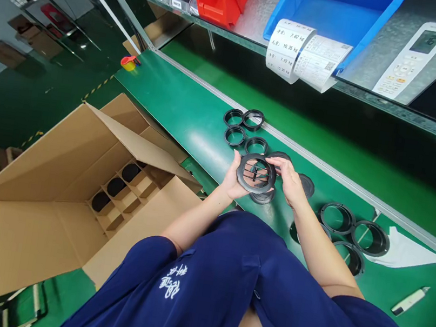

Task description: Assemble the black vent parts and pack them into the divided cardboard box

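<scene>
Head view — ring (256,173) facing camera, between left hand (233,181), right hand (289,182)

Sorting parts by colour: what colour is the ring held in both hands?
Black ring, head view.

I saw the black ring (256,173), a round plastic part with a flat flange and thin bars crossing its opening. It was held above the green surface (193,110), face tilted toward me, its rim pinched between the left hand (234,181) and the right hand (289,181).
</scene>
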### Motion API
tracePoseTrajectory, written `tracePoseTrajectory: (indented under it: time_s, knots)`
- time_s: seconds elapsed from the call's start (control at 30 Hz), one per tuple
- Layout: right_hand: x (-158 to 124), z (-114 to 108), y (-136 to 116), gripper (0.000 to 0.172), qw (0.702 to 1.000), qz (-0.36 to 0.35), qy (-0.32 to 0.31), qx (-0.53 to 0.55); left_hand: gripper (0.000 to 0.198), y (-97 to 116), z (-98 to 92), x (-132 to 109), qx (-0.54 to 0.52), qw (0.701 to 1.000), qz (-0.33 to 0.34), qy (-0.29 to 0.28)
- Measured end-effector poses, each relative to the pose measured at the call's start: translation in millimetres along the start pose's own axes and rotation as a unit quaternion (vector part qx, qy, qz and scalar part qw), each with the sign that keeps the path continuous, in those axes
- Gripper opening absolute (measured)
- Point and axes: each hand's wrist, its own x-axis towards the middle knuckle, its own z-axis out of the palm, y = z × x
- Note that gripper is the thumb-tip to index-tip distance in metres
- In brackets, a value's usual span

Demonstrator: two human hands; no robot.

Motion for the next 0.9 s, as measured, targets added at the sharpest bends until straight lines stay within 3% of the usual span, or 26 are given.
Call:
tracePoseTrajectory:
  time_s: [0.17,0.37,0.47,0.53,0.6,0.67,0.73,0.83,0.9]
  knots:
    - [1.6,5.4,5.0,0.068,1.0,0.007,-0.004,0.017,0.085,3.2,-6.5,-0.1,-0.026,1.0,0.0,0.006]
    - [12.4,5.8,6.2,0.067,1.0,0.005,-0.011,0.018,0.083,11.6,-1.6,2.6,-0.02,0.999,-0.004,-0.025]
    - [10.9,6.9,5.4,0.068,0.998,-0.027,-0.013,-0.058,0.083,15.8,-3.3,11.7,-0.015,1.0,-0.004,-0.015]
    - [3.1,11.6,6.8,0.068,0.98,-0.077,-0.061,-0.176,0.079,16.8,-11.2,20.3,-0.008,1.0,-0.009,0.023]
    - [-7.5,18.2,12.1,0.076,0.939,-0.115,-0.149,-0.286,0.073,14.7,-24.4,28.4,0.003,0.996,-0.032,0.078]
    - [-15.4,24.4,22.0,0.085,0.906,-0.105,-0.223,-0.344,0.07,9.3,-39.6,34.4,0.012,0.991,-0.062,0.12]
    - [-15.0,29.5,34.6,0.096,0.895,-0.065,-0.251,-0.363,0.07,2.9,-53.1,37.9,0.016,0.988,-0.075,0.134]
    - [8.1,38.9,54.6,0.115,0.893,-0.019,-0.283,-0.35,0.074,1.9,-66.5,40.5,0.01,0.991,-0.056,0.125]
    - [38.4,49.1,68.1,0.117,0.897,0.014,-0.262,-0.356,0.077,11.4,-73.2,40.8,0.008,0.989,-0.037,0.143]
